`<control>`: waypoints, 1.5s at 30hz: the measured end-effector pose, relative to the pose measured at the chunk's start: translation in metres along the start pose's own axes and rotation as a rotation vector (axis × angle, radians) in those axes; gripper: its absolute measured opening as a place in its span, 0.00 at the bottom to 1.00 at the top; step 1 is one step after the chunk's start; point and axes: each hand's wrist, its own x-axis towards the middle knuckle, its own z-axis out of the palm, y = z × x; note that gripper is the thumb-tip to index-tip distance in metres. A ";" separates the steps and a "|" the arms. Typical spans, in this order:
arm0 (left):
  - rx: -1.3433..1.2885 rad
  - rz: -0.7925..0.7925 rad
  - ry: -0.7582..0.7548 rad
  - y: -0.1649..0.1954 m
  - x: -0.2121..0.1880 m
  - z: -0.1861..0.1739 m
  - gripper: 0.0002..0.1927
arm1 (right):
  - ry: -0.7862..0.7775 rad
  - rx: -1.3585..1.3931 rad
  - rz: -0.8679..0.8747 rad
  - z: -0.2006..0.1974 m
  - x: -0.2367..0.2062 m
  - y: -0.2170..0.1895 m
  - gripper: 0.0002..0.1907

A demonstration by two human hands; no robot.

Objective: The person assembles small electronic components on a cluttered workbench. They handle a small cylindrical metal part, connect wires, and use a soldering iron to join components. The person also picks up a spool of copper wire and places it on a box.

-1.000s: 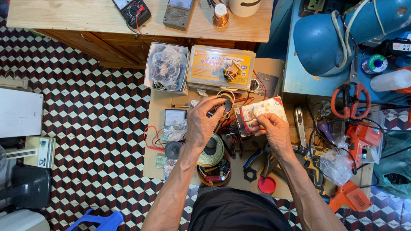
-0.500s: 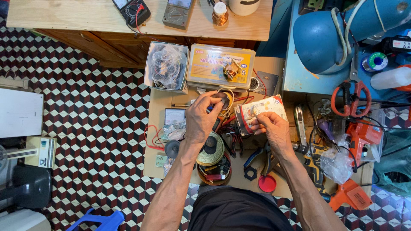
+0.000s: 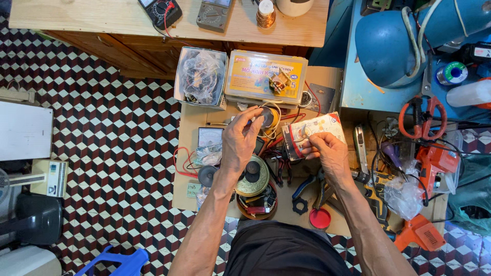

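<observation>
At frame centre, the left hand (image 3: 240,140) pinches a small dark disc (image 3: 266,116); the right hand (image 3: 327,153) grips a plastic packet (image 3: 319,128).

floor (image 3: 117,138): red, black and white cube pattern | box (image 3: 266,76) above the cardboard sheet (image 3: 194,122): yellow with orange | packet (image 3: 313,132) right of the sheet: white with red | lamp (image 3: 388,46) far right of the sheet: blue | scissors (image 3: 422,120): red handles | cap (image 3: 320,218) at the sheet's lower edge: red | stool (image 3: 120,260) lower left of the sheet: blue

Single head view; faces straight down; near cluttered cardboard worktop (image 3: 204,194).
</observation>
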 end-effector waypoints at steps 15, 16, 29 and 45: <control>-0.101 -0.040 0.010 -0.011 -0.006 0.002 0.12 | 0.014 -0.010 -0.006 0.002 -0.002 0.001 0.11; -0.095 -0.035 0.013 -0.011 -0.006 0.002 0.12 | 0.012 -0.008 -0.012 0.003 -0.002 0.001 0.11; -0.019 -0.047 -0.035 -0.003 -0.007 -0.006 0.14 | 0.014 -0.020 -0.021 0.007 -0.006 -0.001 0.12; -0.002 -0.061 -0.035 0.000 -0.006 -0.008 0.13 | 0.018 -0.040 -0.012 0.010 -0.009 -0.006 0.11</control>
